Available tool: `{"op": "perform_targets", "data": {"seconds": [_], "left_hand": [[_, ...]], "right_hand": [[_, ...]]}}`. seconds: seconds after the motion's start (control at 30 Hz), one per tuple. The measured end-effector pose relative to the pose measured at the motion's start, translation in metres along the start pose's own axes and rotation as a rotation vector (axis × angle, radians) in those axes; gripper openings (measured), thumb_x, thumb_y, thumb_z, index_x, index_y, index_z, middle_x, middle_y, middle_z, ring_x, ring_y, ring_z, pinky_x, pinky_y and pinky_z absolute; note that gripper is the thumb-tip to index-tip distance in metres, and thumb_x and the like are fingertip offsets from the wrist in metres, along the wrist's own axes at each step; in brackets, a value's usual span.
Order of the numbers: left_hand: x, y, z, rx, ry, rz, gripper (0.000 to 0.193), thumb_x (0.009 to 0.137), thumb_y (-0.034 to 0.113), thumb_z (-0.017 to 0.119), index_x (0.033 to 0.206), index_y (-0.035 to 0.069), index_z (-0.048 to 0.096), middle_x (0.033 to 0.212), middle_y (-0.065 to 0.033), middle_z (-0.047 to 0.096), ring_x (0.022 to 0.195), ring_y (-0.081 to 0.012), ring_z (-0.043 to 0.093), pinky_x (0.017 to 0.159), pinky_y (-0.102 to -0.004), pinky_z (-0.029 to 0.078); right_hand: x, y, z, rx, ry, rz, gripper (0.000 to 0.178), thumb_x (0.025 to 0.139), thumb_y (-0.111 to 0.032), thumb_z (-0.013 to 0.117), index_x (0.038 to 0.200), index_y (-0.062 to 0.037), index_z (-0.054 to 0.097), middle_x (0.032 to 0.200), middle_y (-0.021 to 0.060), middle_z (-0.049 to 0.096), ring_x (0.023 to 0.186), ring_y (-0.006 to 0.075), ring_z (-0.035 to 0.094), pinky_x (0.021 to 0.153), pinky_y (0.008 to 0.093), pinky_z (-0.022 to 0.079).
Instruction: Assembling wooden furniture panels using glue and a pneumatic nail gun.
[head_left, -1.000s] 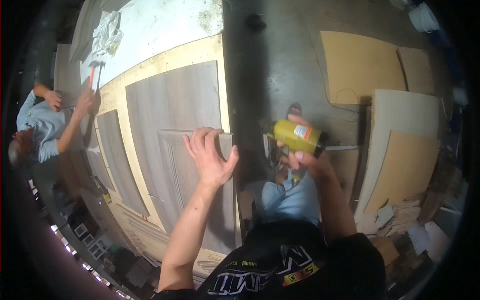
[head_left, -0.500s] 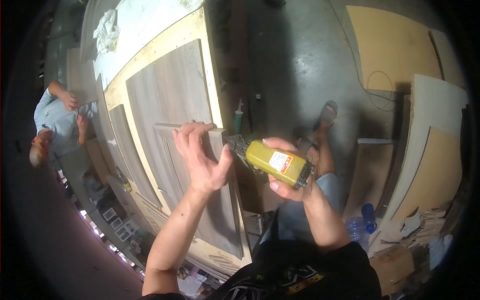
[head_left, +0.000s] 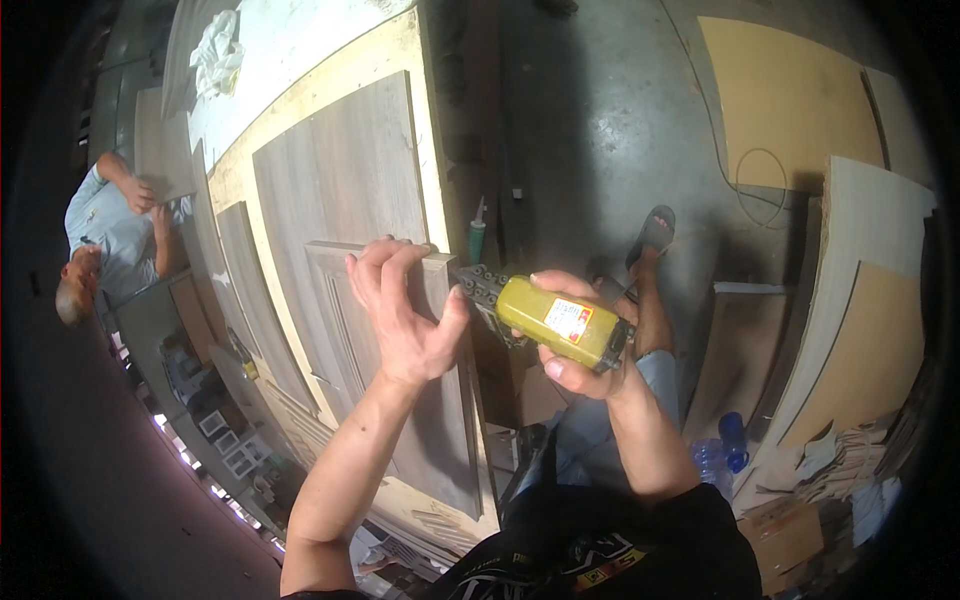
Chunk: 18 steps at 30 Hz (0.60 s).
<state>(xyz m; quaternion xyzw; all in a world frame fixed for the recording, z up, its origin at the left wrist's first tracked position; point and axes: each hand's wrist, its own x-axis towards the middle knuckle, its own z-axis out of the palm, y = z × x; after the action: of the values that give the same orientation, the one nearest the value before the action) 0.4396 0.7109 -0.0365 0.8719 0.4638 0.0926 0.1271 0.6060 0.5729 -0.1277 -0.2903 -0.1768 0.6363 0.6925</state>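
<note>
My right hand (head_left: 598, 340) is wrapped round an olive-yellow air nailer (head_left: 548, 318). Its dark metal nose end points left at the upper right corner of a grey-brown wood-grain framed panel (head_left: 425, 440). Whether the nose touches the edge or stops just short, I cannot tell. Over that same corner lies my left hand (head_left: 408, 310), its fingers hooked across the top edge and its thumb toward the right-hand edge. Under it a larger wood-grain panel (head_left: 335, 165) lies flat on the pale workbench (head_left: 432, 160).
A green sealant tube (head_left: 477, 235) stands just past the bench edge. Large boards (head_left: 880, 270) lean at the right, near a blue bottle (head_left: 733, 440). Wood strips (head_left: 295, 425) lie on the bench's left. Another person (head_left: 115, 220) works across the bench. A thin hose (head_left: 700, 110) crosses the floor.
The nailer has tilted slightly and shifted a little to the right in the picture. My left hand keeps its place on the panel's corner. The whole view has moved slightly.
</note>
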Motion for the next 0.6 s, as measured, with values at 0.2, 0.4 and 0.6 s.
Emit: {"op": "perform_targets", "data": {"seconds": [0.2, 0.4, 0.6], "left_hand": [[-0.001, 0.001, -0.001, 0.0, 0.004, -0.02, 0.058, 0.076, 0.034, 0.077, 0.124, 0.008, 0.059, 0.125, -0.0155, 0.05, 0.125, -0.0375, 0.046, 0.118, -0.0657, 0.012], [-0.001, 0.005, -0.004, 0.013, -0.031, -0.048, 0.057, 0.075, 0.026, 0.073, 0.125, 0.006, 0.056, 0.126, -0.0182, 0.049, 0.129, -0.0404, 0.044, 0.122, -0.063, 0.011], [0.001, 0.005, -0.004, 0.004, -0.046, -0.062, 0.057, 0.075, 0.027, 0.074, 0.125, 0.006, 0.055, 0.126, -0.018, 0.049, 0.13, -0.0411, 0.044, 0.122, -0.0643, 0.01]], "right_hand": [[0.001, -0.006, 0.001, 0.004, 0.004, 0.031, 0.075, 0.074, -0.01, 0.068, 0.145, 0.0024, 0.048, 0.128, 0.0155, 0.065, 0.097, 0.0172, 0.068, 0.091, 0.0301, 0.054], [0.004, -0.009, 0.002, -0.12, -0.01, -0.051, 0.076, 0.075, -0.011, 0.069, 0.146, 0.0023, 0.047, 0.122, 0.0124, 0.068, 0.083, 0.0118, 0.064, 0.084, 0.0283, 0.053], [0.003, -0.015, 0.004, -0.009, -0.011, 0.051, 0.076, 0.075, -0.012, 0.07, 0.146, 0.0029, 0.046, 0.12, 0.0142, 0.07, 0.084, 0.0124, 0.065, 0.085, 0.0287, 0.054]]}}
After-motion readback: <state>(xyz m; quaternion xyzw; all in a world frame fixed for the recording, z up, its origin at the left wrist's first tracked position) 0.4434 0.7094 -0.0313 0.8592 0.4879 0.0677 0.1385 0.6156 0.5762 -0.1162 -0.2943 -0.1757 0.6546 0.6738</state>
